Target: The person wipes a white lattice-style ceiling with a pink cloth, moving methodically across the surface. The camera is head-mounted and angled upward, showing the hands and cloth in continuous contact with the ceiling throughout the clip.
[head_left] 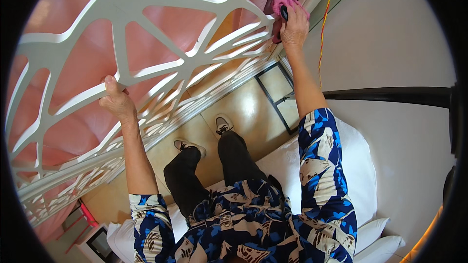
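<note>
A white openwork lattice panel [126, 7] with branching, web-like bars spans the upper left, in front of pink curtains [172, 25]. My left hand [119, 100] grips one of its bars, thumb on top. At the upper right my right hand [295, 27] holds a fluffy pink cloth [281, 2] against the panel's far edge, beside the wall. A small black object [284, 12] shows between cloth and fingers; what it is I cannot tell. Part of the cloth is hidden by the hand.
A twisted red and yellow cord [323, 25] hangs along the wall at the right. Below are floor tiles with a black-framed item [272, 95], my shoes, and a white bed [351, 160] with pillows [380, 241] behind me. A red-legged stool or chair [87, 213] stands at lower left.
</note>
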Tool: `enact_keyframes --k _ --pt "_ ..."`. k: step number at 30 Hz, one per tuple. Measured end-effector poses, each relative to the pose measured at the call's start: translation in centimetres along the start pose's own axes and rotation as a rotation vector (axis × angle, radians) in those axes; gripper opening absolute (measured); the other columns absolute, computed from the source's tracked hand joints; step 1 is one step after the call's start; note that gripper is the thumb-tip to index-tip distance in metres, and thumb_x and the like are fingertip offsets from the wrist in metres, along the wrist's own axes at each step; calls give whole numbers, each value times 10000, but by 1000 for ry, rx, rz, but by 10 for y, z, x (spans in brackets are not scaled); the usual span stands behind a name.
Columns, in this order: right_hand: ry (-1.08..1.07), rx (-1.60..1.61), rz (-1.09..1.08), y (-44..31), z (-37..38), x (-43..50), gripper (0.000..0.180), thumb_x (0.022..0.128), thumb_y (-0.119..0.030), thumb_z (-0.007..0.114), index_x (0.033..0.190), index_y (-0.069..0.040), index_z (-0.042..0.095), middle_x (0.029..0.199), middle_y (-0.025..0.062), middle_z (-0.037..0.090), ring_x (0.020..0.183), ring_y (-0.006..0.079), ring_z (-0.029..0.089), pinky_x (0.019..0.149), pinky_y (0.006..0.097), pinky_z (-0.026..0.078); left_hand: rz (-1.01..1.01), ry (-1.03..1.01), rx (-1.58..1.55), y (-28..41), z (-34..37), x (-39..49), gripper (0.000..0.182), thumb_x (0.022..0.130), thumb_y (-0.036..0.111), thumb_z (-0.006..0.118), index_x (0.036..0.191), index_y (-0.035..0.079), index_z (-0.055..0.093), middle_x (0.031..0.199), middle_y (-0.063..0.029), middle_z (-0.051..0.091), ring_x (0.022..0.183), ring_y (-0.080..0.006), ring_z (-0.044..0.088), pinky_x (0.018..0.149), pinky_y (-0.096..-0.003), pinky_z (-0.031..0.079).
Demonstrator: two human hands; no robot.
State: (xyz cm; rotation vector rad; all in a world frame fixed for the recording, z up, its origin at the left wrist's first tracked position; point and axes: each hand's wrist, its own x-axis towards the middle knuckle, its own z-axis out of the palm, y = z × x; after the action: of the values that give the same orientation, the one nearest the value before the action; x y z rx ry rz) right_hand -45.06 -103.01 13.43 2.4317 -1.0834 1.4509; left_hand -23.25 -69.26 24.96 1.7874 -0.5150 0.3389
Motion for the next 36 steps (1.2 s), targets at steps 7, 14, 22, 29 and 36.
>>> enact_keyframes --k 7,14,22,29,36 --pt "129 246 467 -17 14 -34 367 690 -36 635 1048 -6 560 1034 187 568 1003 371 510 866 417 402 5 15 17 -1 3 2 478 850 429 481 642 5 555 506 -28 476 458 -108 435 440 -270 328" --pt "-88 68 699 -30 50 -79 259 733 -135 654 920 19 563 875 213 558 872 391 543 768 463 427 -22 37 26 3 4 -1 494 836 451 502 640 -3 519 517 -27 467 470 -116 434 428 -277 329" --pt "-217 111 430 -66 27 -102 184 689 -125 647 814 -6 583 809 164 555 797 350 546 690 454 440 35 39 60 -3 3 2 537 850 474 472 609 1 551 494 -36 481 461 -117 446 437 -274 321" --pt "-225 508 120 -119 9 -149 291 635 -59 624 922 -43 580 822 142 544 822 335 540 711 442 441 19 50 30 4 6 2 495 838 444 489 602 10 523 494 -25 451 462 -111 418 436 -275 309" --pt "-264 117 445 -81 37 -121 369 667 -36 637 1027 -98 593 884 139 531 848 345 527 691 441 437 9 57 50 7 5 -2 533 832 475 480 605 -1 552 496 -34 474 467 -118 437 445 -276 319"
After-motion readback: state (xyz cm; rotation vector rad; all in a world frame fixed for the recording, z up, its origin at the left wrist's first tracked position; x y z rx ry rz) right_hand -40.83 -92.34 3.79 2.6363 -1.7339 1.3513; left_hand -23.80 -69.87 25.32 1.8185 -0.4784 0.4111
